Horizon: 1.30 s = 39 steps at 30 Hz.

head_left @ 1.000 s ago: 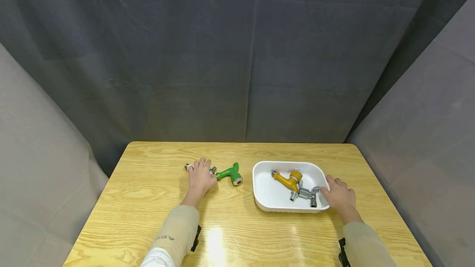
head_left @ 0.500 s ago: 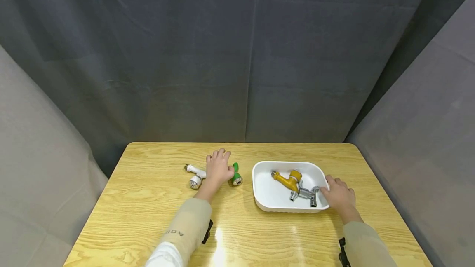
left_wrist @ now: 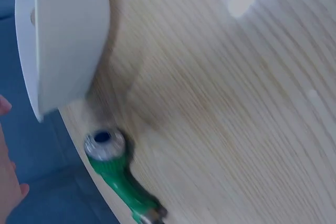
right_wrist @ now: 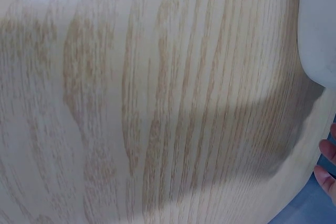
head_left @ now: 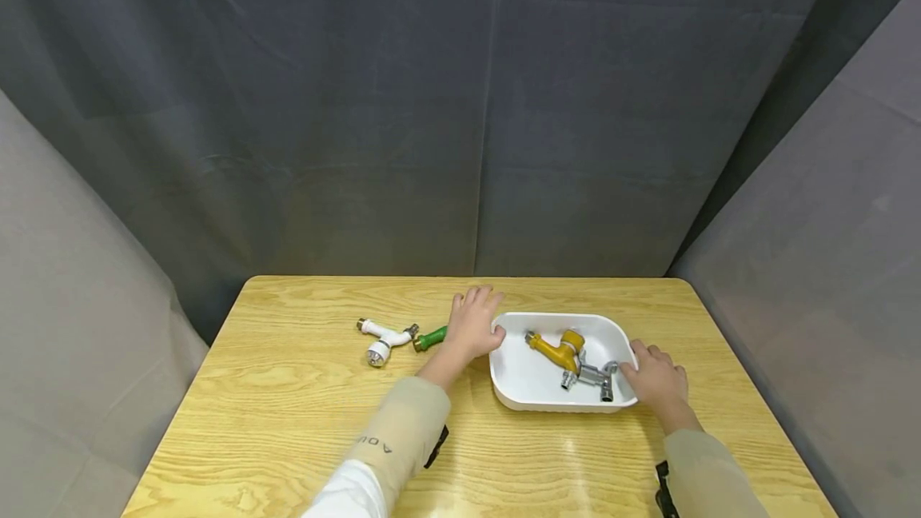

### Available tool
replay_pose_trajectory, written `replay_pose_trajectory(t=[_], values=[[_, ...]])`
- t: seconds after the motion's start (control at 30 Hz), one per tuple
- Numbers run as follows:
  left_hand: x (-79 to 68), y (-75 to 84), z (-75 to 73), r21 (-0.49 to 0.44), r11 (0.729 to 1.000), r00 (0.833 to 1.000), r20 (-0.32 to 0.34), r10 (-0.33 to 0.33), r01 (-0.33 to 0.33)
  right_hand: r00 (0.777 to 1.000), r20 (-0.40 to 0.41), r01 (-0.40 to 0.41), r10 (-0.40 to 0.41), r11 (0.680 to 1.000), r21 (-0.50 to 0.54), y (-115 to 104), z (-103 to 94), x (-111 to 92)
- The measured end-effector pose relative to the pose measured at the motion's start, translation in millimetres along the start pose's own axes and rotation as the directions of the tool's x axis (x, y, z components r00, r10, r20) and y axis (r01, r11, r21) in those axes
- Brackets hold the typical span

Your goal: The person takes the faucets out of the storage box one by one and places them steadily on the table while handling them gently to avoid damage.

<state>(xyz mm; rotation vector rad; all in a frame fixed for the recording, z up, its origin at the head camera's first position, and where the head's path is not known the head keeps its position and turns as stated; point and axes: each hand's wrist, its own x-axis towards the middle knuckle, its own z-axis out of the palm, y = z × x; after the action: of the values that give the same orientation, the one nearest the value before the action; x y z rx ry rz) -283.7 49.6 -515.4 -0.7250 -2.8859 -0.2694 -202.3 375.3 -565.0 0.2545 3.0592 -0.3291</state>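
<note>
Left hand (head_left: pixel 476 324): head view, fingers spread, empty, white tray (head_left: pixel 520 378) by its thumb; a dip could jolt it.
Right hand (head_left: pixel 658 380): tray's other end; grip? Can't tell.
Green tap (left_wrist: pixel 122 184): left wrist view, apart from that hand, snaggable if it sinks.
Right fingertips (right_wrist: pixel 329 150): right wrist view, tray nearby; held loosely, could skid.

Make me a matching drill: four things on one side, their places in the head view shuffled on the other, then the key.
1. white tap
2. green tap
3. yellow tap
4. right hand

A. partly hidden by the left hand
B. at the right end of the white tub
C. farthest left of the four
D. inside the white tub

Pairs: 1-C, 2-A, 3-D, 4-B
</note>
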Motion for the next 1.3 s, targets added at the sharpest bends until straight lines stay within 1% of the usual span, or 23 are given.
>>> replay_pose_trajectory(t=[0.1,0.27,0.47,0.57,0.7,0.93,1.13,1.3], values=[[2.5,15.0,1.4,0.007,0.999,0.999,0.024,0.043,-0.043,1.000,-0.001,-0.002,0.002,1.000,0.000,1,0.3,0],[5.3,37.5,4.5,0.027,0.995,0.993,0.078,0.091,-0.093,1.000,0.008,-0.007,0.007,1.000,0.000,1,-1.5,-1],[7.7,57.3,8.9,0.025,0.989,0.982,0.129,0.141,-0.145,1.000,0.011,-0.019,0.019,1.000,0.000,-1,-1.8,-1],[7.8,63.4,13.4,0.030,0.986,0.972,0.172,0.159,-0.167,1.000,0.010,-0.018,0.018,1.000,0.004,-1,-1.4,-1],[6.5,70.0,19.2,0.030,0.983,0.959,0.227,0.168,-0.180,1.000,0.014,-0.012,0.012,1.000,0.005,-2,-1.4,-1],[1.7,80.4,27.3,0.064,0.975,0.941,0.283,0.186,-0.212,1.000,0.016,-0.013,0.013,1.000,0.000,-2,-2.8,-3],[-0.1,87.2,32.9,0.048,0.970,0.922,0.326,0.210,-0.239,1.000,0.017,-0.021,0.021,1.000,0.003,-2,-3.4,-3],[-1.5,91.2,38.5,0.047,0.969,0.909,0.361,0.208,-0.241,0.999,0.023,-0.024,0.024,1.000,0.007,-4,-4.0,-5]])
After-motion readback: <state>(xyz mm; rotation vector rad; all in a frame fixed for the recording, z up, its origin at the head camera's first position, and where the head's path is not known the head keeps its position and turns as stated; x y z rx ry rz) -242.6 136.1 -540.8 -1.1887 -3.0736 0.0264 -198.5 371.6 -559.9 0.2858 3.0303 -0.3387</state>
